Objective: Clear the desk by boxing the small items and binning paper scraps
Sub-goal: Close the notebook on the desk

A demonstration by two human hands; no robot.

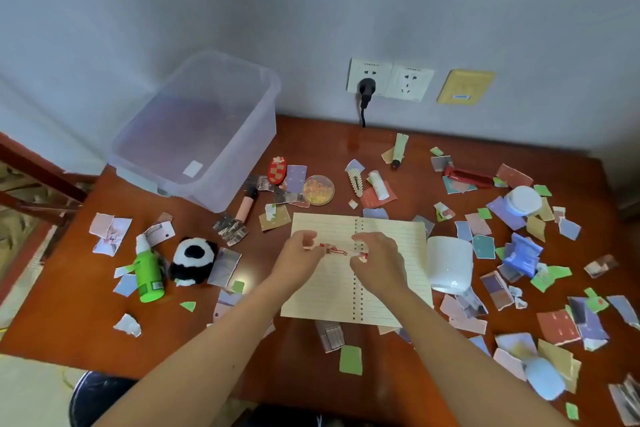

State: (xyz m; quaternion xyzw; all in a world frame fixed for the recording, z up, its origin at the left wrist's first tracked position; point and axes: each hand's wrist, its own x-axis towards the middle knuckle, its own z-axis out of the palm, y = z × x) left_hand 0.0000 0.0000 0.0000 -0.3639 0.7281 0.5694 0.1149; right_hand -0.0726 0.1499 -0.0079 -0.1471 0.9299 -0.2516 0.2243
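My left hand (300, 255) and my right hand (375, 258) meet over an open spiral notebook (388, 298) at the desk's middle. Both pinch the ends of a thin pink-and-red strip (334, 248), stretched between them just above the page. A clear plastic box (197, 135) stands empty at the back left. Small items lie around: a green bottle (148, 274), a panda plush (193, 261), a pink tube (246, 204), a red hair clip (277, 170), a round gold case (318, 190), a pearl clip (356, 181). Paper scraps (557, 326) in several colours cover the desk, thickest on the right.
A white cup (449, 263) stands right of the notebook, a white jar (523, 201) and a red stapler-like tool (467, 174) further back right. A black plug (366, 90) sits in the wall socket. A dark stool (100, 399) is at the near left edge.
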